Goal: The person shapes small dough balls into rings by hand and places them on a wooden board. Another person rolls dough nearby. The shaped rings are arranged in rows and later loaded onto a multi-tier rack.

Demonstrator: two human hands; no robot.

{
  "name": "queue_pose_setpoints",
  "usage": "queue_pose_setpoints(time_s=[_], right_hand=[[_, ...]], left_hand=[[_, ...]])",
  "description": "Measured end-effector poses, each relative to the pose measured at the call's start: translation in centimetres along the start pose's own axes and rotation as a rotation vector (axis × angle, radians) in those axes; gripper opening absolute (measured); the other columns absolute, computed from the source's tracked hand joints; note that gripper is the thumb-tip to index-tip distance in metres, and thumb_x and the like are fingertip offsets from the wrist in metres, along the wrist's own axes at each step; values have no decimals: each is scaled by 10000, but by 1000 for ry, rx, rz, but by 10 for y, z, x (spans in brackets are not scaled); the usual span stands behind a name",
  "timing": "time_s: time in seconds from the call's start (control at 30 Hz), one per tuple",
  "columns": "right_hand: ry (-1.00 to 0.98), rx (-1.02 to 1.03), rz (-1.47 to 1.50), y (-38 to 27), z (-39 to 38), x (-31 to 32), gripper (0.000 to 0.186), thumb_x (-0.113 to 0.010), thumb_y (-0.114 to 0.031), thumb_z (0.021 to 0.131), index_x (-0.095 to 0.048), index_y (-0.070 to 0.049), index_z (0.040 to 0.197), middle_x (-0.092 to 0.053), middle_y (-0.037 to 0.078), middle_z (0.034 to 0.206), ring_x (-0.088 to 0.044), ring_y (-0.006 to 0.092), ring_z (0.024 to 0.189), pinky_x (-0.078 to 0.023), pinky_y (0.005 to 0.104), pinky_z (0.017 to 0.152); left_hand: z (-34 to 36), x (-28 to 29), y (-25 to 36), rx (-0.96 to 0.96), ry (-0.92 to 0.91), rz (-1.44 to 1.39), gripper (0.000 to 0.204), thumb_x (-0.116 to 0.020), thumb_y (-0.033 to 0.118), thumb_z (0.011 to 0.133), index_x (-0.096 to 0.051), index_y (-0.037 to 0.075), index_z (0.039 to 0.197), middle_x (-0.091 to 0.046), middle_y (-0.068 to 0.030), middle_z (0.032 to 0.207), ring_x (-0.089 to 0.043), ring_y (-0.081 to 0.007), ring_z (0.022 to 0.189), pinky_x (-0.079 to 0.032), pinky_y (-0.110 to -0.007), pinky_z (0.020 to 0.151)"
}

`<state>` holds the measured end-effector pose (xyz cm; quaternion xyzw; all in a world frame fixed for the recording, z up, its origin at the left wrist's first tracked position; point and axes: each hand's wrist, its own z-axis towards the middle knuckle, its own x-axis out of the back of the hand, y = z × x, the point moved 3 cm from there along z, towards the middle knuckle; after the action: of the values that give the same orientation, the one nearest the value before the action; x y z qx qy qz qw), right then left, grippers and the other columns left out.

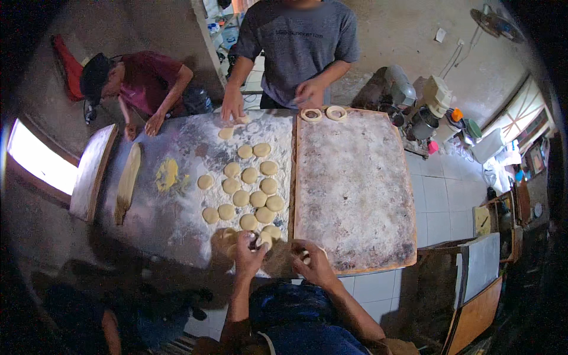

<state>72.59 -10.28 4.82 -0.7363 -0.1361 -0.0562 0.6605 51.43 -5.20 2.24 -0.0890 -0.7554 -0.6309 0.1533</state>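
Note:
At the table's near edge, my left hand [249,254] is closed on a pale dough round [264,240], held just over the other rounds. To its right, over the near left corner of a floured board [355,195], my right hand [313,265] is curled around a piece of dough [306,257]; its shape is mostly hidden by the fingers. Several flattened dough rounds [249,175] lie in loose rows on the floured metal table [195,236] ahead of my left hand. Two dough rings [336,113] rest on the board's far edge.
Across the table a person in a grey shirt [302,47] touches a far dough round. A person in a dark red shirt [154,83] leans over the far left, near a long dough strip [128,183]. A wooden plank [93,171] stands at the left end. Machines and pots [423,123] stand at right.

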Motion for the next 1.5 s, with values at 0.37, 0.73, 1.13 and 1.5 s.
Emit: queue_pose_setpoints(time_s=[0.37, 0.73, 1.13, 1.5], right_hand=[[-97, -40, 192, -26, 80, -39, 541, -743, -52, 852, -499, -7, 1333, -694, 127, 1060, -648, 177, 1003, -543, 324, 860], [-404, -16, 452, -77, 79, -41, 654, -561, -100, 893, -300, -107, 1493, -552, 171, 1209, -541, 198, 1139, -450, 351, 941], [190, -116, 512, -61, 55, -32, 619, -403, -481, 1020, -692, 23, 807, -599, 112, 592, -561, 184, 542, -470, 357, 556], [138, -113, -129, -62, 48, -20, 620, -395, -466, 1003, -685, 53, 828, -630, 273, 711, -641, 403, 674, -502, 446, 649]], left_hand=[[6, 15, 29, 93, -225, -417, 335, -680, 93, 890, -617, -30, 1195, -668, -75, 1090, -628, -176, 1003, -505, -319, 906], [23, -5, -13, 357, -398, -1387, 533, -660, 5, 879, -432, 124, 1347, -529, -99, 1289, -555, -242, 1177, -506, -395, 981], [25, -33, 4, 22, -255, -778, 418, -431, 449, 968, -494, 45, 1055, -571, -110, 982, -579, -222, 841, -488, -371, 760], [23, -50, 28, -5, -215, -330, 421, -442, 499, 963, -392, 124, 778, -424, 4, 740, -519, -165, 725, -458, -305, 753]])
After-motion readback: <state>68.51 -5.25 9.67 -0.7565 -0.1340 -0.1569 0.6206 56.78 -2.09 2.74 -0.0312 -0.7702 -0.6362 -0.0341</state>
